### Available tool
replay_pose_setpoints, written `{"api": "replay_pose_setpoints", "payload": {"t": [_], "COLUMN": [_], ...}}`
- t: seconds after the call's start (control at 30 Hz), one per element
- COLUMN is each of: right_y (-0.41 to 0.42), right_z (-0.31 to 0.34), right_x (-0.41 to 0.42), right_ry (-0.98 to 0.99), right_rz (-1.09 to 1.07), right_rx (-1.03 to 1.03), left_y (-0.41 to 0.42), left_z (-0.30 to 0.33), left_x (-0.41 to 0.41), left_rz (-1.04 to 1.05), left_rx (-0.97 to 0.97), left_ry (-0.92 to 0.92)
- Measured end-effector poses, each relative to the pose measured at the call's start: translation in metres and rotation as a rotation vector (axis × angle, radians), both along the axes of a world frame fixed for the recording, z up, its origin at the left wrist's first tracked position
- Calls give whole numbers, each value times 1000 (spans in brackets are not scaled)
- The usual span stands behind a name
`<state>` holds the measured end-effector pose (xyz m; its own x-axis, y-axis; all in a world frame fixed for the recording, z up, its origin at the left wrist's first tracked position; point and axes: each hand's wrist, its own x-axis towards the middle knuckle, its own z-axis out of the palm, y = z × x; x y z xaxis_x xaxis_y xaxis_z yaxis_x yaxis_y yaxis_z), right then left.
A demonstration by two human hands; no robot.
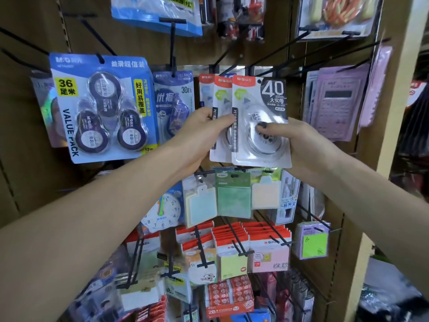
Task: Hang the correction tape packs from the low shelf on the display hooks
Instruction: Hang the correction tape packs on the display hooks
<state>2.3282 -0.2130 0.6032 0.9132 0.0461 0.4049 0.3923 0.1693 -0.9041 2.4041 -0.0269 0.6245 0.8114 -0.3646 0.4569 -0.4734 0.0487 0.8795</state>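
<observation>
Head view: I see both bare hands raised to a display wall of black hooks. Right hand (308, 145) grips the front correction tape pack (261, 122), the one with the red top and a big "40" on a dark corner. Thumb lies across the clear blister, fingers go behind the card's right edge, so the grip is closed on that pack. Left hand (199, 135) pinches the second correction tape pack (221, 101) just behind it, thumb on the front near the left edge, fingers hidden behind; grip closed on it. A third red-top pack (205, 89) sits behind those two, toward 10 o'clock of the front pack. All three overlap at frame centre. The front pack's top edge is near the long hook (232, 54) that runs up toward 1 o'clock, but I cannot tell if the pack's hole is on it.

At 9 o'clock from the hands hangs a blue value pack (102, 108) with three tape rollers, and beside it a blue 30m tape pack (174, 101). At 3 o'clock is a purple calculator pack (336, 103). At 6 o'clock hang sticky note packs (232, 196); lower still, red-top note pads (255, 242).
</observation>
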Motion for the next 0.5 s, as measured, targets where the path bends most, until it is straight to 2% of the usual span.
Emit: {"api": "replay_pose_setpoints", "payload": {"t": [0.2, 0.37, 0.5], "right_y": [0, -2, -4], "right_z": [1, 8, 12], "right_x": [-12, -15, -15], "right_ry": [-119, -92, -75], "right_rz": [-15, -50, -84], "right_rx": [-67, 9, 15], "left_y": [2, -2, -5], "left_z": [4, 15, 23], "left_x": [-8, -7, -4], "left_rz": [-18, 2, 27], "left_rx": [-59, -132, -116], "left_ry": [-59, -74, -71]}}
